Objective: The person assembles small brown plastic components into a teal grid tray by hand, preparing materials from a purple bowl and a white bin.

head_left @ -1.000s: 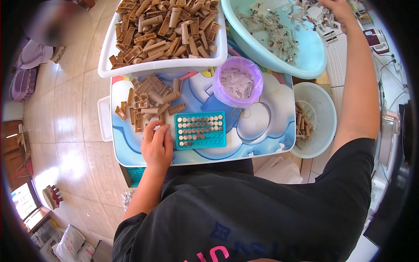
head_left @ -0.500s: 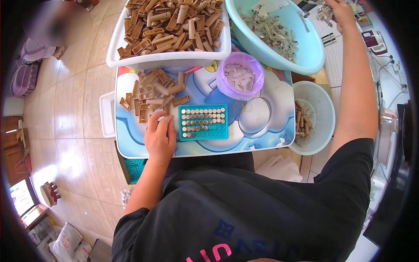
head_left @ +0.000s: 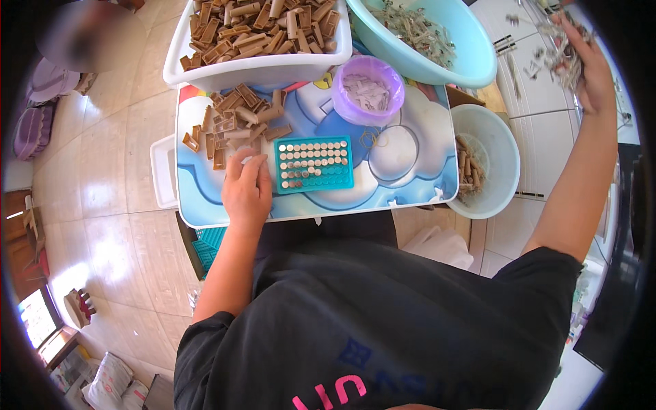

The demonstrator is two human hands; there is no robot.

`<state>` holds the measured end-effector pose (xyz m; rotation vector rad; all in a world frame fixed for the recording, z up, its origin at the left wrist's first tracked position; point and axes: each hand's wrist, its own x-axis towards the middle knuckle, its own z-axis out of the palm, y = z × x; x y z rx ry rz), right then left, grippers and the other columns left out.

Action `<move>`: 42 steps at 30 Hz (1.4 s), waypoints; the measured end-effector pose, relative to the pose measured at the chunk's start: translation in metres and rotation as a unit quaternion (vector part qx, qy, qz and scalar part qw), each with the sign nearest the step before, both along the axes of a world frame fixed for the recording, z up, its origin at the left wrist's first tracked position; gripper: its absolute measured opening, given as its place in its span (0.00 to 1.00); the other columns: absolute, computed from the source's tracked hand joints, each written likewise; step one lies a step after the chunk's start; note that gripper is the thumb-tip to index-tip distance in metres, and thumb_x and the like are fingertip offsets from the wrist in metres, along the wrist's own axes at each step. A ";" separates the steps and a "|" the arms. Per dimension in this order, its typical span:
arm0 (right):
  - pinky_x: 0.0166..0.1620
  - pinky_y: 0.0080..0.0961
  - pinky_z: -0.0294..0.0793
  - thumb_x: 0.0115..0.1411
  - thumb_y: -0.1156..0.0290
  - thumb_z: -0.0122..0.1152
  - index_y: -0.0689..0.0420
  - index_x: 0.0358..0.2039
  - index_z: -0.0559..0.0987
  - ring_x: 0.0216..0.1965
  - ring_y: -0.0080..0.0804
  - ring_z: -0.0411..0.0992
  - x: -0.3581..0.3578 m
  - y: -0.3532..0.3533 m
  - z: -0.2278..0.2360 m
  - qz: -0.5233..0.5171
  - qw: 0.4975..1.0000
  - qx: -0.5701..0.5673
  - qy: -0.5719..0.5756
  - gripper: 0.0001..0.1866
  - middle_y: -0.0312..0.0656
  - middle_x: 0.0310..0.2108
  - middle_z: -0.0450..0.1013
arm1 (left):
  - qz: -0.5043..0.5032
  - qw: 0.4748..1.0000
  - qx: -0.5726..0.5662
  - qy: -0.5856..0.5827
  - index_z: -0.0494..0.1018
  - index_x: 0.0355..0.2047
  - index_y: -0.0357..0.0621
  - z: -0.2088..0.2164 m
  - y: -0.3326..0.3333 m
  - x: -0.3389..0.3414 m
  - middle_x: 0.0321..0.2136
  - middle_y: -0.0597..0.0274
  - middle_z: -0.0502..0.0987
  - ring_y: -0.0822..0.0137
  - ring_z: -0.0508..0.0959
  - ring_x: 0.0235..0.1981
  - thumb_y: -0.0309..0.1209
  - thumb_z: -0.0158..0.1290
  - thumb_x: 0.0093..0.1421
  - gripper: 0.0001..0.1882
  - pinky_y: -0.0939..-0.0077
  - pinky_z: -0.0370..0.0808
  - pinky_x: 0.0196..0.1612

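At the lower edge of a loose pile of brown half-tube plastic pieces (head_left: pixel 236 116), my left hand (head_left: pixel 247 188) rests on the table with loosely bent fingers, slightly apart. I see nothing held in it. Just right of it lies a teal tray (head_left: pixel 333 180) with rows of small round silvery parts; some lower holes are unfilled. My right hand (head_left: pixel 596 85) is stretched far out to the upper right, gripping a bunch of small clear plastic pieces (head_left: pixel 566 60) with dark and metallic bits. Several pieces stick out around the fingers.
A white tub (head_left: pixel 263 73) of brown pieces and a light-blue basin (head_left: pixel 475 58) of clear pieces stand at the back. On the table are a purple-lined bucket (head_left: pixel 340 104) with pale strips and rubber bands (head_left: pixel 373 139). A pale bucket (head_left: pixel 502 184) holds brown pieces at right.
My right hand has moved outward and down, to the right of the basin, with the clear pieces. My left hand stays by the brown pile. The whole view has shifted slightly.
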<state>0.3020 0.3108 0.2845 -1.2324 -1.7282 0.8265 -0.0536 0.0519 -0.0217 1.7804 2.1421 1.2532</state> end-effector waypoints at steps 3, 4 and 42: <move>0.27 0.20 0.72 0.54 0.65 0.62 0.60 0.45 0.74 0.30 0.20 0.71 0.012 -0.043 -0.031 0.009 0.998 -0.052 0.038 0.19 0.37 0.36 0.74 | -0.011 0.999 0.027 0.019 0.74 0.32 0.43 0.002 0.001 0.000 0.38 0.58 0.73 0.58 0.75 0.31 0.24 0.52 0.53 0.05 0.71 0.72 0.32; 0.27 0.18 0.72 0.55 0.65 0.62 0.62 0.44 0.74 0.30 0.19 0.71 0.013 -0.054 -0.051 0.009 0.996 -0.063 0.058 0.19 0.37 0.36 0.74 | -0.016 0.999 0.034 0.020 0.74 0.32 0.42 0.001 0.002 0.000 0.38 0.58 0.73 0.58 0.75 0.31 0.24 0.52 0.53 0.06 0.71 0.72 0.31; 0.42 0.32 0.69 0.52 0.70 0.58 0.60 0.36 0.77 0.38 0.41 0.71 0.015 -0.065 -0.276 -0.071 0.943 0.079 -0.314 0.11 0.46 0.36 0.74 | -0.027 0.996 0.071 0.043 0.74 0.34 0.39 0.005 -0.002 0.001 0.35 0.53 0.74 0.54 0.75 0.36 0.20 0.51 0.51 0.09 0.69 0.72 0.39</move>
